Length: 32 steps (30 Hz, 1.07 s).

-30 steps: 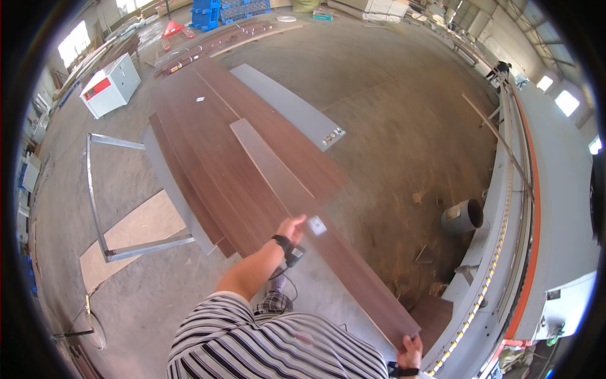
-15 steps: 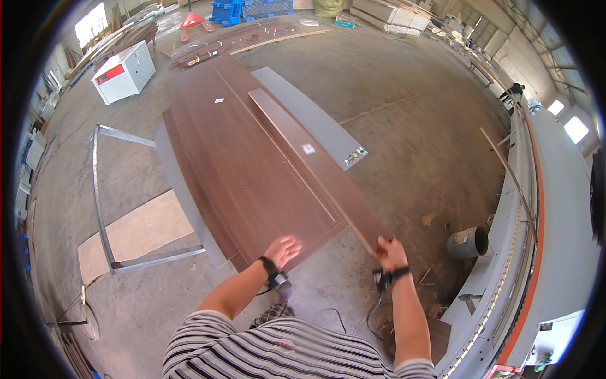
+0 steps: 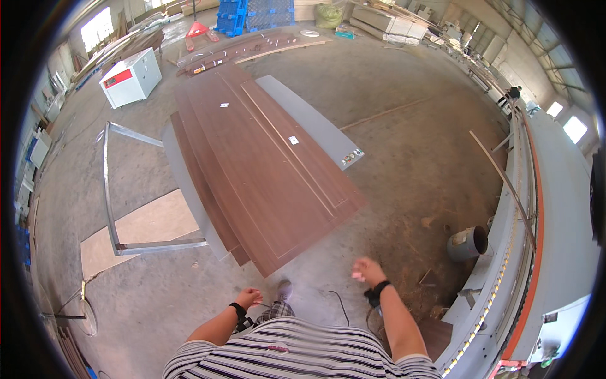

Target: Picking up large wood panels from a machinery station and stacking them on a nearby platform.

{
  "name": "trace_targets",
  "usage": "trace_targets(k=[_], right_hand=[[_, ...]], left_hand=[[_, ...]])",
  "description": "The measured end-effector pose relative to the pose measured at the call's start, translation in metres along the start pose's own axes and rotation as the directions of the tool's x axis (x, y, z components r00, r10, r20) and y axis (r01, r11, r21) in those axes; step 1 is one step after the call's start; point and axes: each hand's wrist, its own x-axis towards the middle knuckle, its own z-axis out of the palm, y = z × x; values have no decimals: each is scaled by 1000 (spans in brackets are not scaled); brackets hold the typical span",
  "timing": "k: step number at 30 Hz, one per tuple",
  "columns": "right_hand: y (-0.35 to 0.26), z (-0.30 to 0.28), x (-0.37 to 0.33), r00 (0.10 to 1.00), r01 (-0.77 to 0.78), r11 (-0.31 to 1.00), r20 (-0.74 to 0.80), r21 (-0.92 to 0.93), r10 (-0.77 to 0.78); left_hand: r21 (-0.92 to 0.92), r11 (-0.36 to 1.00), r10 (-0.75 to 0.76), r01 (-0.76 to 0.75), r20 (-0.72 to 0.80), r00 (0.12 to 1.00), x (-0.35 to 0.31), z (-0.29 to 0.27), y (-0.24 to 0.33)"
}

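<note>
Brown wood-look panels [image 3: 252, 183] lie stacked at an angle in front of me. A long narrow brown board [image 3: 278, 120] with a white label [image 3: 293, 140] lies along the right side of the stack. My left hand [image 3: 250, 297] hovers just short of the stack's near corner, its fingers loosely apart with nothing in them. To the right of that corner, my right hand [image 3: 369, 270] is in the air with its fingers curled in, slightly blurred, and no object shows in it. Neither hand touches the panels. Dark bands circle both wrists.
A grey panel [image 3: 309, 117] juts out under the stack's right side. A metal frame [image 3: 108, 189] and a beige sheet [image 3: 142, 227] lie to the left. A white cabinet [image 3: 136, 82] stands farther back. At right are a bucket [image 3: 464, 245] and a long machine [image 3: 562, 208].
My right hand has let go of the narrow board, which now lies on the stack. Both hands have drawn back toward me and away from the panels.
</note>
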Motion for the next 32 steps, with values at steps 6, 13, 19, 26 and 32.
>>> trace_targets(k=[6, 13, 19, 26, 32], right_hand=[[205, 1, -140, 972, -129, 982, 176, -137, 152], [374, 13, -282, 966, -253, 665, -223, -703, 131], [444, 47, -370, 881, -454, 560, -255, -693, 398], [357, 84, -367, 855, -498, 686, -433, -531, 285], [350, 87, -282, 946, -311, 678, -285, -666, 154]], left_hand=[[277, 956, 94, -92, 8, 996, 15, -2, -58], [681, 701, 147, -212, 153, 977, -5, 35, -81], [631, 638, 59, -442, 533, 844, -2, 106, -37], [571, 601, 250, -559, 531, 810, 4, 132, -2], [671, 280, 165, -687, 671, 723, 11, 102, 27]])
